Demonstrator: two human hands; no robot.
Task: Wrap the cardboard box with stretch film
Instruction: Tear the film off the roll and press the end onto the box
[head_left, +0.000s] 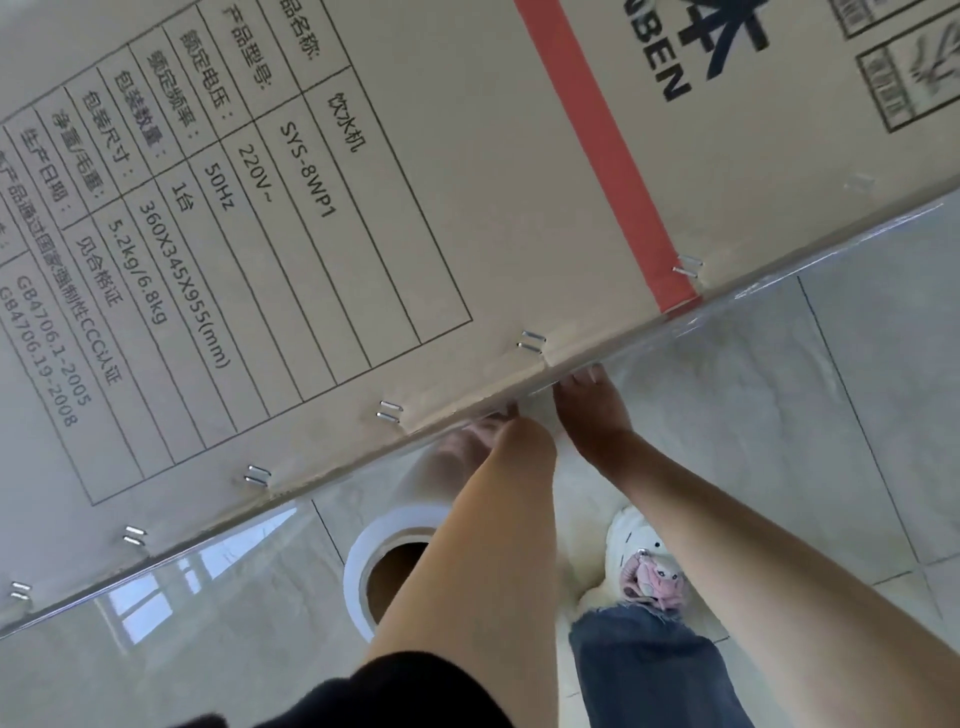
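Note:
The large cardboard box (415, 182) fills the upper left, printed with a table of text, a red stripe and a stapled edge. Clear stretch film (779, 249) lies along that edge and spreads down over the floor view. A white stretch film roll (384, 540) with a brown core sits just below the edge. My left hand (485, 434) is at the roll's far end, partly veiled by film, and seems to grip it. My right hand (587, 410) lies beside it, fingers stretched out with their tips against the film at the box edge.
Glossy pale floor tiles (857, 415) lie below the box. A foot in a white shoe with a pink charm (647, 561) and a blue jeans leg (649, 670) stand close to the roll, on a white fluffy patch.

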